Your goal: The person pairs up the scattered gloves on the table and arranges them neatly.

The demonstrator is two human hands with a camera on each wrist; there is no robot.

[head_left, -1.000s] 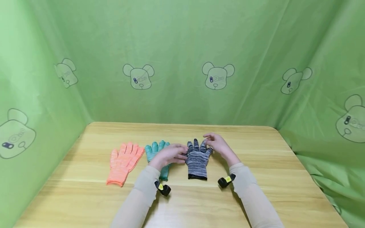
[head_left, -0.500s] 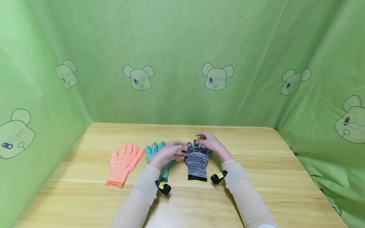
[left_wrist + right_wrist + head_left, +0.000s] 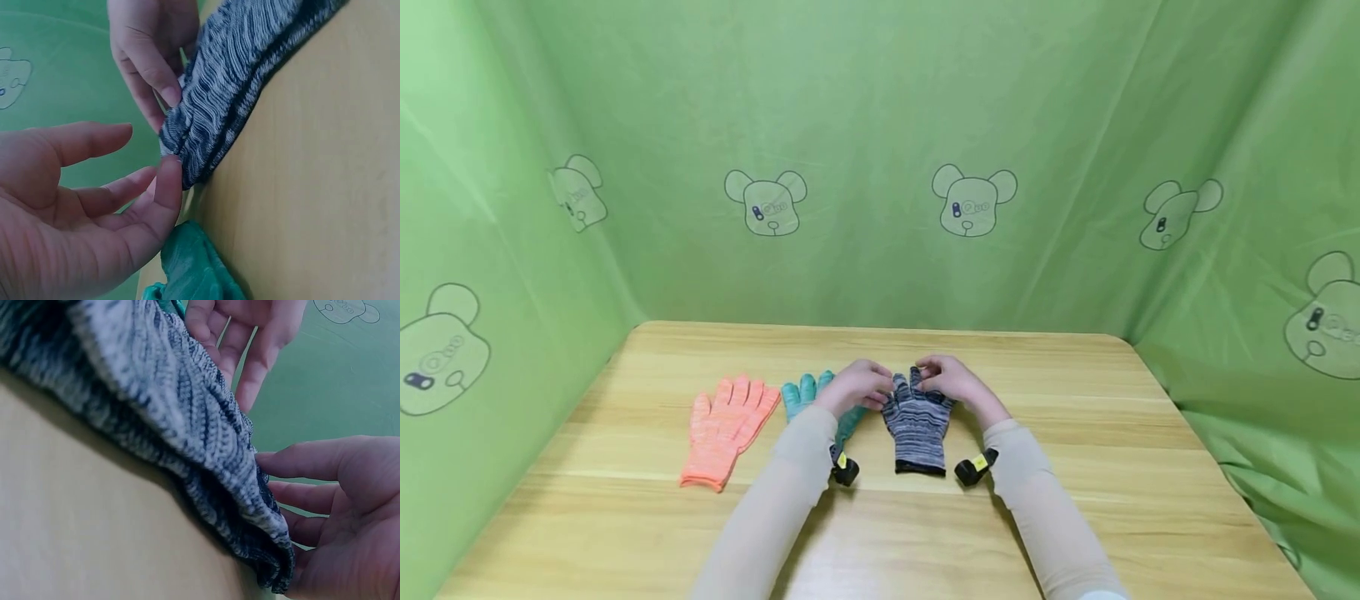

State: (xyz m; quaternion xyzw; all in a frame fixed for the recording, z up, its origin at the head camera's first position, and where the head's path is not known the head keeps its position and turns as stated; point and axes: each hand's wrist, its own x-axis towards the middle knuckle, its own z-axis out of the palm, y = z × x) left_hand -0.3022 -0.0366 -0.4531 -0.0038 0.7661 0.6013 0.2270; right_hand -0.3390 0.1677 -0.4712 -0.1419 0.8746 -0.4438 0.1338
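A black-and-grey striped knit glove (image 3: 920, 432) lies flat on the table, its fingers away from me and its black cuff toward me. Fingertips of my left hand (image 3: 857, 385) touch the glove's left edge by its finger; in the left wrist view the thumb stands apart. My right hand (image 3: 953, 380) reaches over the glove's fingers from the right. Its thumb and fingertips meet the glove's edge in the right wrist view, with the fingers fairly straight. Beneath my left forearm and hand, a teal glove (image 3: 803, 393) is partly hidden.
An orange glove (image 3: 727, 432) lies spread at the left, beside the teal one. The wooden table (image 3: 1045, 533) ends at a far edge against green curtains (image 3: 865, 275) with bear-head prints, which also hang at both sides.
My right hand has moved left onto the striped glove's fingers. My left hand has shifted slightly forward and right along that glove's left edge. The orange glove has stayed put.
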